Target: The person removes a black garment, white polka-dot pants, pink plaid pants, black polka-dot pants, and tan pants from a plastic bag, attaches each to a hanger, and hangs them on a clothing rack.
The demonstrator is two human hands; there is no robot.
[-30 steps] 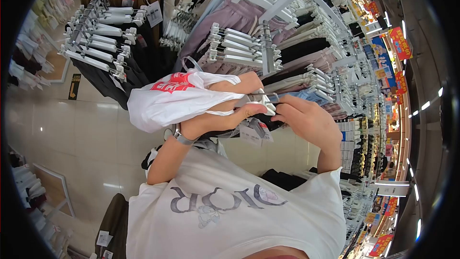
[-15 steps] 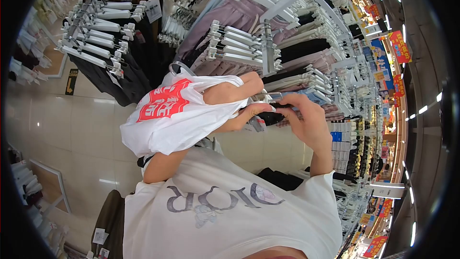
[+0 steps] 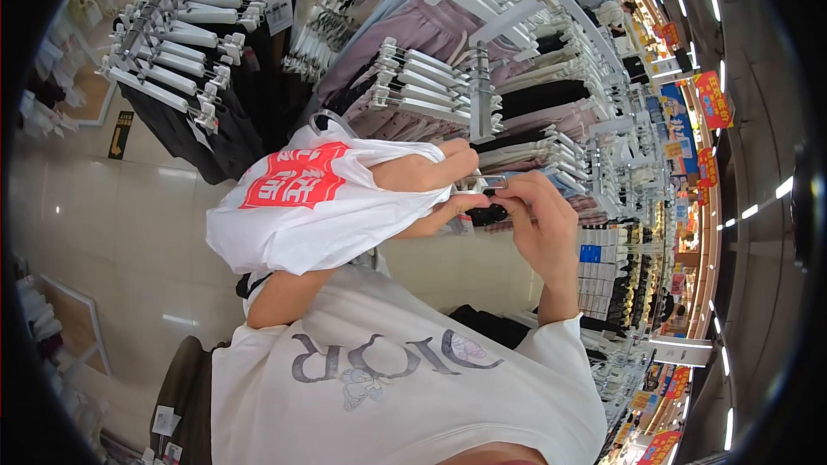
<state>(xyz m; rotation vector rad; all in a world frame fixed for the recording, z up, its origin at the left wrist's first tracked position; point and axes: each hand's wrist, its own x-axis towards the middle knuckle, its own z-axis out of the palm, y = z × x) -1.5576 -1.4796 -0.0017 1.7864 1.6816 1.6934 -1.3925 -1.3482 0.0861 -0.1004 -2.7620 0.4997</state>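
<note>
The hanger (image 3: pixel 488 182) and its dark garment (image 3: pixel 488 214) sit between both hands, just before the clothes rack (image 3: pixel 482 95). The left hand (image 3: pixel 426 174), with a white bag (image 3: pixel 301 207) over its wrist, grips one end. The right hand (image 3: pixel 541 222) pinches the clip. If that clip opens unsupported, the garment could drop to the floor (image 3: pixel 112 215).

White bag (image 3: pixel 297 228) with red print, white T-shirt (image 3: pixel 413 400) lettered grey; held garment (image 3: pixel 488 215) apparently black

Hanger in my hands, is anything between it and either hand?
Nothing visible. Both the left hand and right hand grip the hanger; the white bag hangs from the left arm, off to the side.
</note>
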